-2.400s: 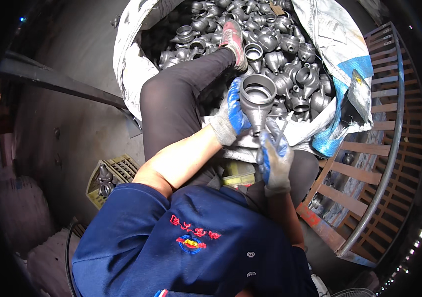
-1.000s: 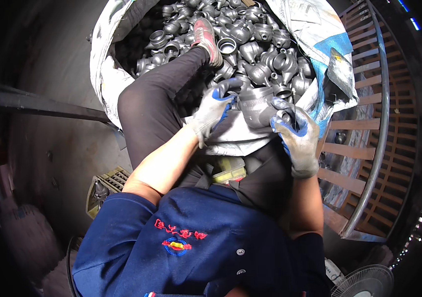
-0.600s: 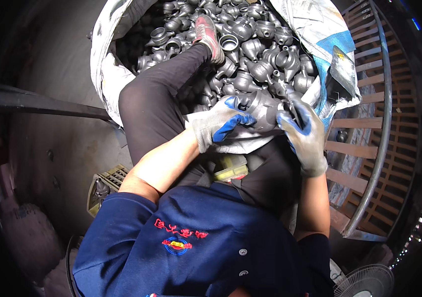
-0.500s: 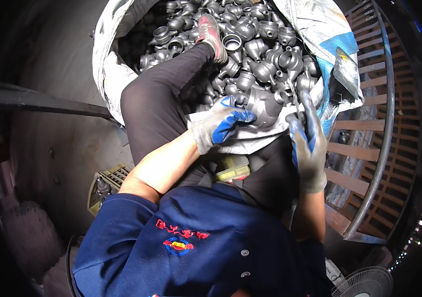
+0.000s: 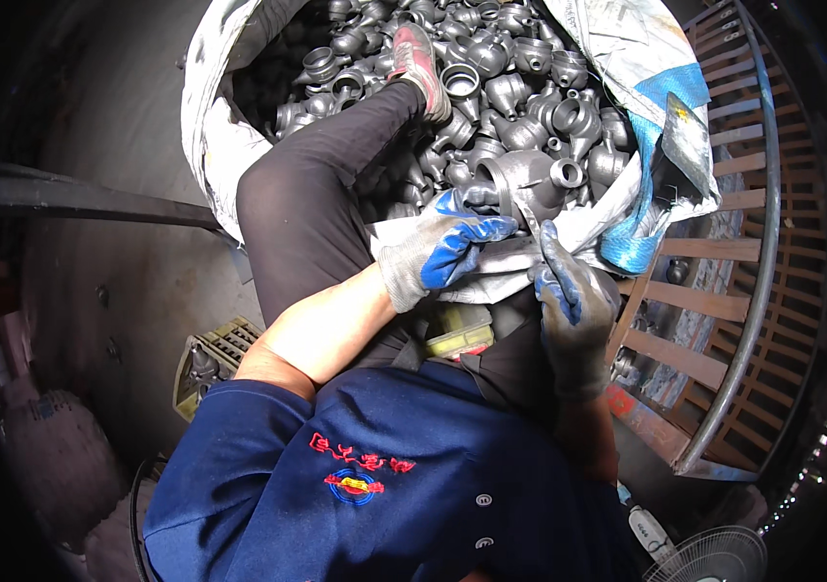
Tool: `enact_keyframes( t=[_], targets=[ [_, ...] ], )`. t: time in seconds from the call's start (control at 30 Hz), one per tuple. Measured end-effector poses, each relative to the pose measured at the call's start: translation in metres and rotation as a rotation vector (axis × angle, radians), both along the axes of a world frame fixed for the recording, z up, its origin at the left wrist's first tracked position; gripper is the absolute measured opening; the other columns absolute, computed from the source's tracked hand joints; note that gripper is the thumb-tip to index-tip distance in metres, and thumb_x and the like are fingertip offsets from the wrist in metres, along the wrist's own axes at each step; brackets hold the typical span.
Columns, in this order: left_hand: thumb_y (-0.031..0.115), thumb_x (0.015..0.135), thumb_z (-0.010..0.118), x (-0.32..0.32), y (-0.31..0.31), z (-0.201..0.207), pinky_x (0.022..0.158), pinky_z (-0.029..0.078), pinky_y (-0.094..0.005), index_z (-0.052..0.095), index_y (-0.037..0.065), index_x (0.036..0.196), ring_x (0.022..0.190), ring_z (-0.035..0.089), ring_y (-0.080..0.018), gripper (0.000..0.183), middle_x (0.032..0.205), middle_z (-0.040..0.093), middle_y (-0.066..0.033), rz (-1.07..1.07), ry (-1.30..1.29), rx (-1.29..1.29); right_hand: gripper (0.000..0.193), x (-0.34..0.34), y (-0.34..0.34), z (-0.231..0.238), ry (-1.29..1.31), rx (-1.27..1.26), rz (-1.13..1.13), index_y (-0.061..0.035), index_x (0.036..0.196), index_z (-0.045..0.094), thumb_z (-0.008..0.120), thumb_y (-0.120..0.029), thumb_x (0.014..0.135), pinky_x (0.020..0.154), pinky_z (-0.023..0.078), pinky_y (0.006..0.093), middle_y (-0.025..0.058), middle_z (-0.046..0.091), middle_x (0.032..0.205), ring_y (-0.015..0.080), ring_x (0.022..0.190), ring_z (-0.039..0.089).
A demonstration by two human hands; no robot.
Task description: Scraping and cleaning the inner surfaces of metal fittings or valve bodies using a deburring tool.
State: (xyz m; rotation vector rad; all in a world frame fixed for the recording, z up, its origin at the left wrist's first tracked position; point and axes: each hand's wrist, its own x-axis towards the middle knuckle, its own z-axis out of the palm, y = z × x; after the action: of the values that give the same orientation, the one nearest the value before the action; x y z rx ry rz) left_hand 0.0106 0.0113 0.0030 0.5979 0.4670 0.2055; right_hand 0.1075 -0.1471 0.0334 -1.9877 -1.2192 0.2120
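Observation:
My left hand (image 5: 443, 242), in a grey glove with a blue palm, is closed on a grey metal casting (image 5: 533, 184). The casting has a wide rim at its left and a short open spout at its upper right. In my right hand (image 5: 573, 301), gloved the same way, is a thin, flat, blade-like metal tool (image 5: 528, 217). The index finger stretches along this tool, and its tip meets the lower side of the casting. Its handle is hidden in the glove. Below the casting lies the bag's folded white edge.
A large white woven bag (image 5: 208, 107) full of similar castings (image 5: 520, 131) opens ahead, with my shoe (image 5: 413, 63) resting on them. A slatted metal frame (image 5: 767, 194) stands at right, a yellow crate (image 5: 186, 383) at lower left, and a fan (image 5: 719, 558) at lower right.
My right hand has moved left and down, bringing the tool against the casting. The casting has turned in my left hand, so its spout now points up and right.

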Motion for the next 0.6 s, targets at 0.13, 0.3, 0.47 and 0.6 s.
enact_keyframes(
  t=[0.13,0.3,0.47,0.6],
  targets=[
    [0.002,0.081,0.061,-0.001,0.0,-0.001,0.035,0.037,-0.0095,0.061,0.005,0.103,0.046,0.052,0.0002,0.023,0.08,0.065,-0.0007,-0.009,-0.033,-0.016,0.03,-0.003,0.004,0.001,-0.073,-0.053,-0.015,0.0017,0.1,0.063,0.057,0.0,0.072,0.073,0.047,0.0353,0.017,0.064,0.088,0.0302,0.079,0.061],
    [0.001,0.081,0.061,0.0,-0.003,-0.002,0.042,0.04,-0.0096,0.061,0.004,0.103,0.057,0.056,-0.0012,0.022,0.081,0.065,-0.0009,0.064,-0.013,0.004,0.027,-0.003,0.004,-0.003,-0.134,-0.042,0.023,-0.0004,0.099,0.064,0.059,0.001,0.072,0.071,0.048,0.0361,0.0163,0.063,0.087,0.0305,0.078,0.061],
    [0.001,0.081,0.062,-0.005,0.004,-0.022,0.051,0.044,-0.0121,0.062,0.004,0.103,0.068,0.058,-0.0014,0.022,0.085,0.065,0.0002,-0.026,0.047,0.223,0.026,0.003,0.001,0.004,-0.154,-0.139,0.066,0.0005,0.1,0.063,0.058,0.0,0.074,0.071,0.047,0.0358,0.0167,0.063,0.089,0.0314,0.079,0.061],
    [0.0,0.08,0.063,-0.001,-0.002,-0.015,0.056,0.046,-0.0149,0.062,0.003,0.102,0.07,0.058,-0.0027,0.022,0.085,0.064,-0.0003,0.003,-0.076,0.315,0.028,0.01,-0.002,0.013,0.14,-0.111,0.065,0.0051,0.103,0.061,0.053,0.001,0.076,0.079,0.047,0.034,0.0182,0.064,0.099,0.0301,0.089,0.062]
  ],
)
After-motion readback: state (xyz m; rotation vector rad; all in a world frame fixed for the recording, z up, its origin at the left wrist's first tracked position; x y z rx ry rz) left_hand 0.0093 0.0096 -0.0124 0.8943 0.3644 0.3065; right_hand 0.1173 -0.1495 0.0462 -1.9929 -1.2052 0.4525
